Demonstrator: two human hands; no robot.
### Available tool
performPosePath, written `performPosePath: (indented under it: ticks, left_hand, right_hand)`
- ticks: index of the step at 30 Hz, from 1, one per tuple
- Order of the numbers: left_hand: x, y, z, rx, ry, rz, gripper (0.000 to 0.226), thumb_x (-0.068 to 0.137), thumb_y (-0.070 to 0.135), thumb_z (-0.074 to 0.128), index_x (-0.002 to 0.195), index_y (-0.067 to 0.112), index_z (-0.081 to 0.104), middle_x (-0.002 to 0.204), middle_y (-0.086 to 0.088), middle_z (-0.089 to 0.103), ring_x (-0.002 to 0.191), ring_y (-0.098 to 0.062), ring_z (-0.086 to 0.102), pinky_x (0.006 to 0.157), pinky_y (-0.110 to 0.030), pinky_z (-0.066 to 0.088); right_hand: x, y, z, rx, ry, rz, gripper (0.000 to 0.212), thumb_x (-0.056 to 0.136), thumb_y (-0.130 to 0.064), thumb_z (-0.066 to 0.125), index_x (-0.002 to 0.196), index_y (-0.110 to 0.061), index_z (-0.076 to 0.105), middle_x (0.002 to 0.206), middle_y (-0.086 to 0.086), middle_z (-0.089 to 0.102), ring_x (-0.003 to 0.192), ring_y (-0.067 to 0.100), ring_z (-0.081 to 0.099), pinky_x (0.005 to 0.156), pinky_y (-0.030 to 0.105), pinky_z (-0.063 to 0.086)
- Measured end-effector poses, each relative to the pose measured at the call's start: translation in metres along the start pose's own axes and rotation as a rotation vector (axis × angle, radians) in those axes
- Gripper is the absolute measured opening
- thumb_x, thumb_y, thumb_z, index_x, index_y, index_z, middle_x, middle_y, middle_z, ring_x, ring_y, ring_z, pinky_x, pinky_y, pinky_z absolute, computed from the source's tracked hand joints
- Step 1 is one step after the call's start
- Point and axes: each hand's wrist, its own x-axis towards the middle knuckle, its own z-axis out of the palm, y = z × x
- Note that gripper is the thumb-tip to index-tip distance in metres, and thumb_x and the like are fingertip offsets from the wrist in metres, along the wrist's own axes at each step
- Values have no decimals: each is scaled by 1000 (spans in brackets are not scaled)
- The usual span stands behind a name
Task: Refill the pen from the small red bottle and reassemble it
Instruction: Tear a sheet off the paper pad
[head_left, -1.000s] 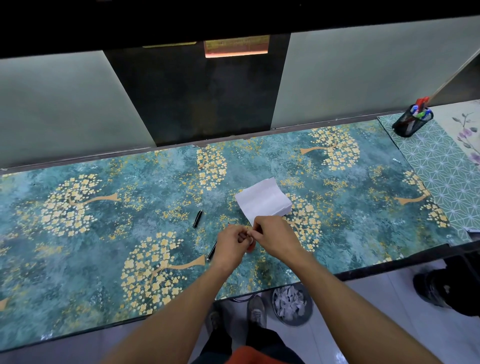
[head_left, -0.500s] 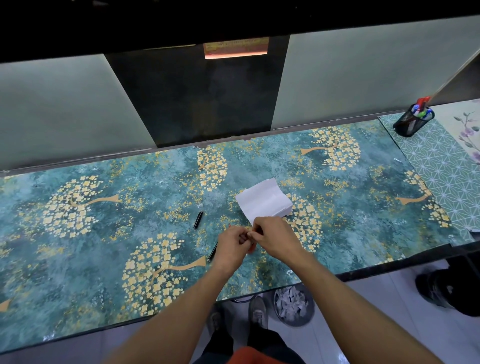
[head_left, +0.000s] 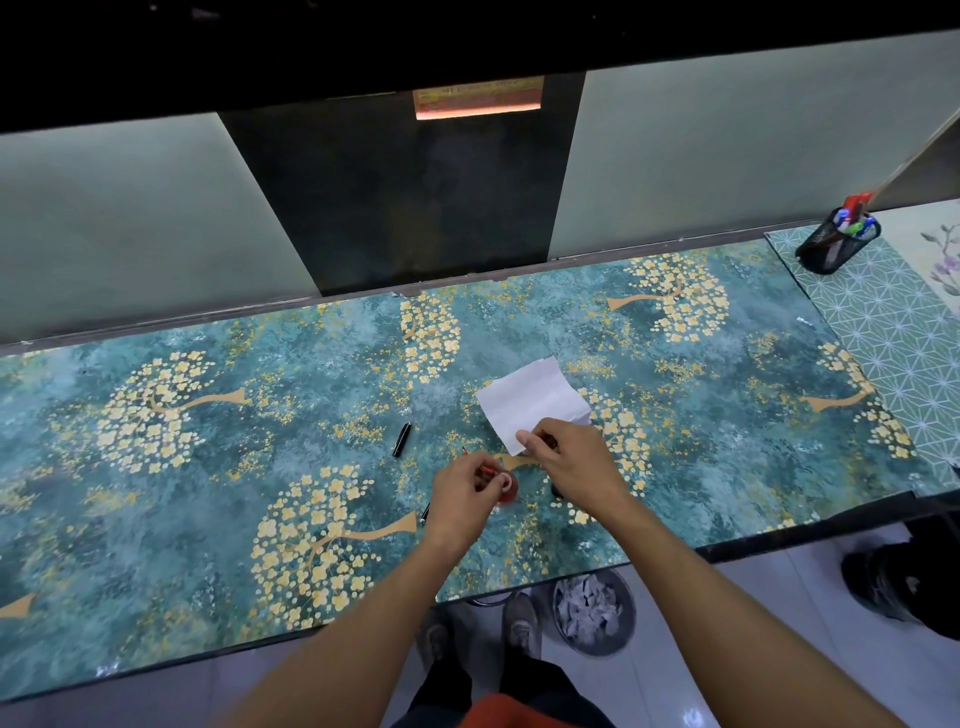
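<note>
— What's on the desk (head_left: 156, 519)?
— White folded paper (head_left: 530, 402), a black pen cap (head_left: 401, 439) lying apart.
— And each grip?
— Left hand (head_left: 462, 499) pinches the small red bottle (head_left: 508, 488) and a red-tipped pen part (head_left: 485, 470); right hand (head_left: 576, 457) is curled — contents unclear.

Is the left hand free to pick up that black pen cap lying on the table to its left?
Probably not right away. The cap lies in the open with nothing around it, but the left hand is already holding a thin red-tipped piece by the red bottle, so it would have to put that down first.
</note>
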Motion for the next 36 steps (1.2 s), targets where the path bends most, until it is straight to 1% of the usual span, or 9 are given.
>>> performPosePath:
  ticks: [5, 9, 16, 21, 26, 29, 32, 34, 36]
  left_hand:
    - [-3, 2, -6, -4, 3, -20, 8, 87, 13, 72, 90, 21, 74, 83, 3, 71, 76, -5, 65, 73, -19, 52]
    - [-4, 4, -11, 3, 53, -2, 7, 88, 16, 70, 91, 20, 76, 84, 6, 71, 76, -2, 64, 73, -15, 49]
    - [-10, 6, -16, 18, 60, 0, 9, 90, 17, 68, 89, 23, 76, 76, 16, 66, 70, 3, 60, 65, -12, 43]
    - [-11, 4, -18, 3, 55, -25, 9, 90, 18, 68, 93, 21, 77, 69, 16, 63, 58, 5, 54, 60, -11, 40]
    - [-15, 4, -19, 15, 66, -30, 8, 90, 19, 69, 93, 20, 77, 66, 16, 62, 56, 6, 54, 56, -9, 39]
    - [-15, 3, -18, 14, 66, -36, 8, 89, 18, 70, 92, 20, 78, 65, 15, 62, 54, 8, 54, 53, -7, 38]
    - [-13, 4, -17, -37, 58, -69, 8, 89, 20, 70, 93, 21, 78, 72, 11, 69, 61, 6, 60, 59, -8, 43]
    - [-11, 4, -17, -79, 53, -95, 8, 89, 21, 70, 93, 23, 77, 76, 8, 74, 69, 3, 67, 66, -13, 49]
    - [-8, 5, -17, -118, 54, -113, 8, 89, 21, 70, 91, 24, 77, 78, 8, 75, 76, -3, 71, 73, -19, 54]
  right_hand:
    - [8, 12, -9, 40, 45, 67, 37, 99, -47, 61, 77, -18, 69, 64, -2, 67, 64, 18, 63, 61, 34, 44]
    - [24, 25, -16, 68, 67, 135, 35, 98, -44, 62, 78, -17, 69, 70, 1, 71, 71, 21, 69, 71, 38, 55]
    - [55, 37, -22, 11, 98, 208, 13, 96, -33, 67, 95, -20, 68, 95, 4, 74, 87, 25, 67, 74, 36, 52]
    - [73, 36, -17, -175, 14, 251, 39, 92, -41, 70, 119, -15, 62, 117, 9, 67, 104, 32, 66, 83, 43, 55]
    - [85, 28, -5, -355, -18, 285, 52, 88, -53, 69, 123, -17, 60, 123, 8, 64, 116, 34, 61, 95, 47, 51]
    - [88, 21, -4, -367, -44, 297, 40, 90, -47, 68, 119, -19, 65, 120, 6, 67, 116, 34, 60, 94, 45, 46]
    - [88, 18, -7, -259, -6, 279, 12, 90, -31, 69, 87, -24, 60, 94, 0, 67, 100, 33, 63, 84, 41, 46]
    - [83, 17, -9, -117, 3, 247, 25, 89, -26, 72, 74, -24, 51, 78, -3, 61, 84, 30, 63, 67, 36, 42]
    - [74, 14, -13, -42, 24, 204, 25, 88, -26, 74, 73, -24, 54, 75, -3, 62, 75, 25, 61, 60, 35, 40]
